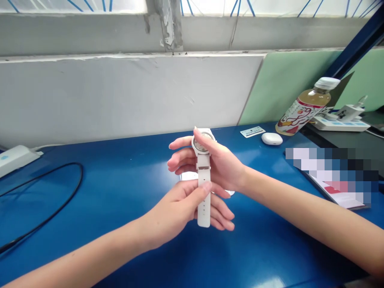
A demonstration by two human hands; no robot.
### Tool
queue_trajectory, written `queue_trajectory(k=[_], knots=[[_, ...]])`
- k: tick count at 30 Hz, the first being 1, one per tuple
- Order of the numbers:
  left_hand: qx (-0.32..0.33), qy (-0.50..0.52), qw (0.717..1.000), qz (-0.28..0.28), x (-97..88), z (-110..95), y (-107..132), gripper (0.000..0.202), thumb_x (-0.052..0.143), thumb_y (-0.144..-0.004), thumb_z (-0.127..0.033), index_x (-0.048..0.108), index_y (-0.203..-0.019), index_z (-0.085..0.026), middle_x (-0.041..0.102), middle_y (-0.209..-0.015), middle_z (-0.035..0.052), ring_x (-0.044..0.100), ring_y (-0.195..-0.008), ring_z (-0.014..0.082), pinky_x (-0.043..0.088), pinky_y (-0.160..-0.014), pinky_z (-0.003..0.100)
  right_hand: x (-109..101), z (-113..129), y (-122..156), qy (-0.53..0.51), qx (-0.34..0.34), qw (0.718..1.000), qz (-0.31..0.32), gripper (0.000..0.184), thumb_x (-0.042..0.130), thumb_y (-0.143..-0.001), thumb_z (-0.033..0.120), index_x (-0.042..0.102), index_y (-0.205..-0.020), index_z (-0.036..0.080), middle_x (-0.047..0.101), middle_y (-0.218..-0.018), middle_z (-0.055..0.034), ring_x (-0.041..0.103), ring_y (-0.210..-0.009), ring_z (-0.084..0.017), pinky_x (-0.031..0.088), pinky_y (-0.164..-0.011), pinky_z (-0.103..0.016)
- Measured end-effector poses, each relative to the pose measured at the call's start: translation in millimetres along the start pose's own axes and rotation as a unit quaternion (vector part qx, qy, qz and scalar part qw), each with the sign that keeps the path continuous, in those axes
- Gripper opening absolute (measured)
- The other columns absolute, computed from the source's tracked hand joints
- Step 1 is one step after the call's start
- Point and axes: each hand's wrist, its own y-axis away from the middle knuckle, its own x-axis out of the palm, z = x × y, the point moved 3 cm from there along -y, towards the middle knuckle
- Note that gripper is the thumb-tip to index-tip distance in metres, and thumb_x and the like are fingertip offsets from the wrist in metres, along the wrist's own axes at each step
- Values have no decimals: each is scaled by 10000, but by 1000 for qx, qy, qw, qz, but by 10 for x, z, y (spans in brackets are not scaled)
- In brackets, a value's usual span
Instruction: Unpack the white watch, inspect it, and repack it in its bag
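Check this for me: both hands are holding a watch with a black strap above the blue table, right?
Not quite: the strap is white, not black, as the head view shows. The left hand and right hand do both hold the watch above the blue table.

You get bright light from the windows [75, 5] up top, blown nearly white. Pale glare sits on the desk [120, 192] beside your right hand [225, 166]; shadow dims its lower right. The bottle [303, 112] leans with wide-angle stretch, and coarse pixels mask a patch [336, 172] at right.
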Motion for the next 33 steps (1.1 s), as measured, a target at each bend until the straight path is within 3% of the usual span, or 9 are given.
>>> queue_trajectory(k=[4,8,12,15,17,19,24,28,33], knots=[[1,30,1000,-6,-15,21,-10,329,499,-1035,-371,685,-991,-104,762,-848,115,765,-772,203,610,-755,303,22,43,6,-26,28,999,16,519,387,-1005,560,727,-1029,169,764,-911,-73,718,-863,-180,554,-824,-302],[2,53,999,-3,-29,45,-16,346,489,-1038,-380,677,-996,-92,758,-850,128,766,-776,211,610,-750,309,5,49,2,-54,58,997,1,540,298,-1037,512,695,-1063,147,750,-861,-74,705,-707,-160,562,-668,-277],[-9,51,999,-13,-39,50,-17,354,532,-1016,-403,676,-990,-81,758,-854,144,764,-771,224,607,-755,322,-46,34,-21,-80,53,995,-10,554,264,-1048,484,673,-1115,117,684,-727,-39,532,-481,-98,455,-471,-217],[-15,63,998,-21,-49,46,-21,356,540,-1012,-404,676,-946,-81,753,-832,135,756,-751,208,597,-756,306,-79,41,-36,-90,50,993,-55,660,258,-1008,599,676,-1095,96,590,-616,-11,380,-433,-94,379,-422,-217],[-11,70,997,-22,-57,47,-27,358,527,-1018,-408,670,-937,-89,746,-822,121,749,-740,197,592,-749,299,-86,66,-38,-98,45,991,-85,687,229,-990,609,677,-1093,98,564,-617,-13,366,-459,-107,401,-457,-238],[-6,68,997,-28,-70,54,-32,349,538,-1012,-424,660,-950,-103,738,-819,102,741,-727,189,587,-736,298,-84,94,-36,-100,47,989,-97,597,248,-994,508,678,-1091,106,561,-647,-17,393,-494,-117,433,-507,-254],[41,27,996,-75,-117,17,-14,236,638,-969,-369,637,-1011,-137,723,-847,52,710,-730,154,569,-741,275,-110,147,-36,-39,3,995,-96,242,582,-917,358,706,-917,150,543,-649,26,481,-560,-91,465,-578,-212],[47,58,997,-6,-78,-9,2,282,489,-1042,-361,628,-1057,-116,719,-863,82,719,-762,172,561,-769,289,-116,152,-21,17,-45,993,-109,194,739,-841,370,702,-783,188,669,-745,10,628,-714,-109,531,-704,-210],[31,49,998,22,-51,30,1,276,458,-1055,-309,647,-1040,-109,720,-858,93,733,-783,193,568,-780,306,-15,108,16,-7,8,1000,4,164,640,-910,348,739,-942,222,769,-998,-32,714,-953,-166,541,-906,-292]])
